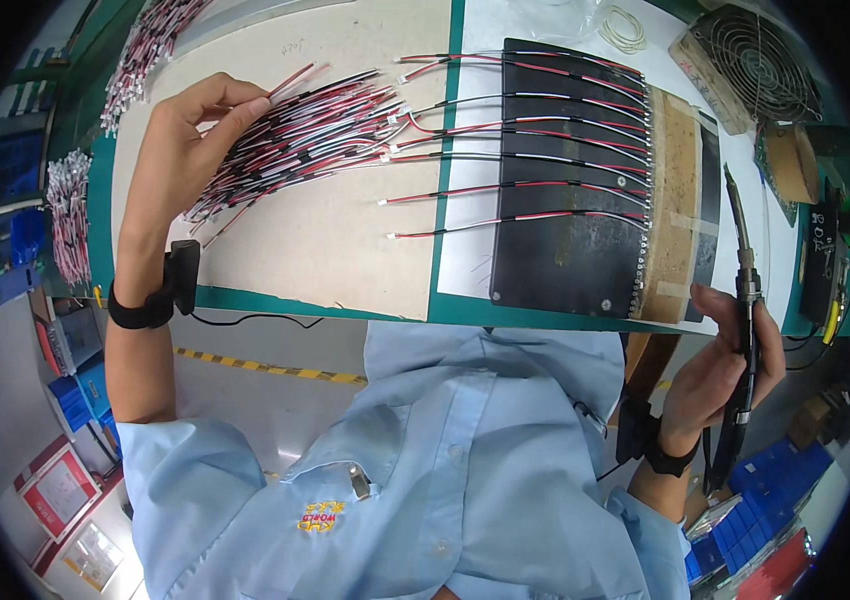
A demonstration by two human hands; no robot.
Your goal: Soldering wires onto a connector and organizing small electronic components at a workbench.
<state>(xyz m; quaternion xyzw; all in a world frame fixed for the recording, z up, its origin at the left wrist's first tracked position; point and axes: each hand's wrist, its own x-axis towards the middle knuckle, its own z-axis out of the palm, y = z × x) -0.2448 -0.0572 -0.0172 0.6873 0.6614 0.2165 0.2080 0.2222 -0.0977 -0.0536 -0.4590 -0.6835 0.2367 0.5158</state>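
My left hand (185, 140) is at the upper left with thumb and forefinger pinched on a thin wire lead (291, 80), whose reddish end sticks out past the fingertips. Under and beside that hand lies a thick bundle of red, white and black wire leads (310, 130). My right hand (730, 350), at the lower right, is wrapped round a soldering iron (748, 300) with its tip pointing up and away. Left of the iron, several wire leads (565, 118) run across a black plate (555, 255) to a row of small contacts along a wooden strip (673, 200).
More wire bundles (69, 215) hang at the table's left edge. A round fan grille (753, 62) stands at the far right, with a brown block (790, 165) nearer. A dark device (821, 240) sits at the right edge. Coiled pale wire (623, 30) lies at the back.
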